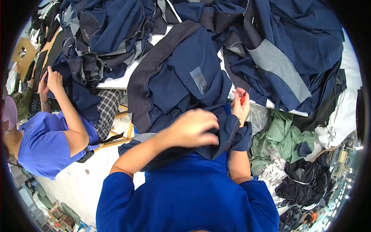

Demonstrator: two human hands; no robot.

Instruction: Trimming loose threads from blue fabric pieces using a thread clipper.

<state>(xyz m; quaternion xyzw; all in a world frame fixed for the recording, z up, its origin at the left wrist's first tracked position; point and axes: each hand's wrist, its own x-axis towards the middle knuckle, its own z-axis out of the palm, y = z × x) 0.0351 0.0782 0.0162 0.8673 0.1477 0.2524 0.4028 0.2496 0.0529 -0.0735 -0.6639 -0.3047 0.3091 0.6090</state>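
A navy garment (181,69) with a dark grey band along its edge lies in front of me, spilling over the table edge onto my lap. On it sits a small clear plastic rectangle (199,80). My left hand (195,127) hovers over the near folds, slightly blurred, with fingers and thumb apart and nothing visible between them. My right hand (241,107) is raised at the garment's right side, its fingers closed around a small red tool (242,99), mostly hidden by the fingers. Folds of navy cloth drape over my right forearm.
Navy and grey cloth piles (112,31) cover the table's far left, and more (293,50) lie at the right. Green cloth (282,131) and dark scraps (305,178) are heaped at lower right. A person in a blue top (50,139) works at the left beside a wooden stool (119,133).
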